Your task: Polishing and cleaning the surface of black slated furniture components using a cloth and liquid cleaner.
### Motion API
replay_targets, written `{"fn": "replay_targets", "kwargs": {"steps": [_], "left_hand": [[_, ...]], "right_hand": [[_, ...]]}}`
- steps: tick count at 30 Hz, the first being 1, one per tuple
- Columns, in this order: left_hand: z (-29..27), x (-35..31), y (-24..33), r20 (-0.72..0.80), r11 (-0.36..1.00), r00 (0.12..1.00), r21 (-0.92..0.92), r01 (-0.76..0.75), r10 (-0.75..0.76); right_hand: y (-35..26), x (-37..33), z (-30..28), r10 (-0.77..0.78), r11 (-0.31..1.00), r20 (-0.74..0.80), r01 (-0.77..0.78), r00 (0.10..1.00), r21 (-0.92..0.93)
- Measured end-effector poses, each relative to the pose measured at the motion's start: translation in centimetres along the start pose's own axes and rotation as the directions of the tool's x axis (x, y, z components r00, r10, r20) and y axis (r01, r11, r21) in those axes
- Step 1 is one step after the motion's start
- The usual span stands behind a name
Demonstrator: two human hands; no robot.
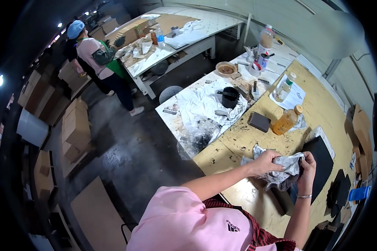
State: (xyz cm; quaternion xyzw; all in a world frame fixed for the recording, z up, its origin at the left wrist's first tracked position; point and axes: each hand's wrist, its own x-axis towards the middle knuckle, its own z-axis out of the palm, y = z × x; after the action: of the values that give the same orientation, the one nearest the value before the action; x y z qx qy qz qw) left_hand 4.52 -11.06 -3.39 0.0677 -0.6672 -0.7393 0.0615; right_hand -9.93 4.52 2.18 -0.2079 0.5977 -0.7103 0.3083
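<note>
My left hand [267,163] grips a crumpled, black-stained white rag [290,161] over the yellowish worktable [222,154]. My right hand [308,167] pinches the same rag at its right end, so the cloth stretches between both hands. Below the hands, a dark brown block-like piece [282,201] is partly hidden by the rag and my right wrist. Black sheet material [320,157] lies just beyond my right hand. An orange-filled bottle [287,120] with a yellow cap stands farther off, beside a dark rectangular block [259,121].
Left of the worktable, a white surface carries stained cloth [201,102], a black pot [229,97] and a brown-stained bowl [226,69]. A clear bottle [284,88] stands on paper. Black pieces [338,191] lie at right. A person in a blue cap [92,52] stands at another table.
</note>
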Motion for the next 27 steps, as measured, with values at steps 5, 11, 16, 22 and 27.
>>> {"fn": "replay_targets", "kwargs": {"steps": [5, 11, 16, 22, 27], "left_hand": [[-0.2, -0.9, 1.1, -0.015, 0.906, 0.997, -0.416, -0.074, 0.074], [-2.1, -1.3, 0.9, 0.052, 0.783, 0.998, -0.623, 0.006, 0.034], [-3.0, -1.3, 0.4, 0.025, 0.726, 1.000, -0.687, 0.024, -0.009], [-4.0, -1.6, 0.4, 0.038, 0.699, 0.998, -0.712, 0.062, -0.049], [-4.0, -1.5, 0.0, 0.052, 0.700, 0.995, -0.708, 0.094, -0.081]], "right_hand": [[0.9, 0.0, 0.9, 0.029, 0.999, -0.007, -0.029, 1.000, 0.021], [1.4, 1.4, 2.0, 0.071, 0.997, 0.019, -0.071, 0.997, -0.020], [1.6, 2.3, 3.7, 0.090, 0.995, 0.000, -0.090, 0.996, -0.040], [2.5, 3.2, 3.8, 0.124, 0.990, 0.001, -0.124, 0.992, -0.068], [2.8, 3.2, 3.7, 0.145, 0.986, -0.021, -0.147, 0.989, -0.074]]}}
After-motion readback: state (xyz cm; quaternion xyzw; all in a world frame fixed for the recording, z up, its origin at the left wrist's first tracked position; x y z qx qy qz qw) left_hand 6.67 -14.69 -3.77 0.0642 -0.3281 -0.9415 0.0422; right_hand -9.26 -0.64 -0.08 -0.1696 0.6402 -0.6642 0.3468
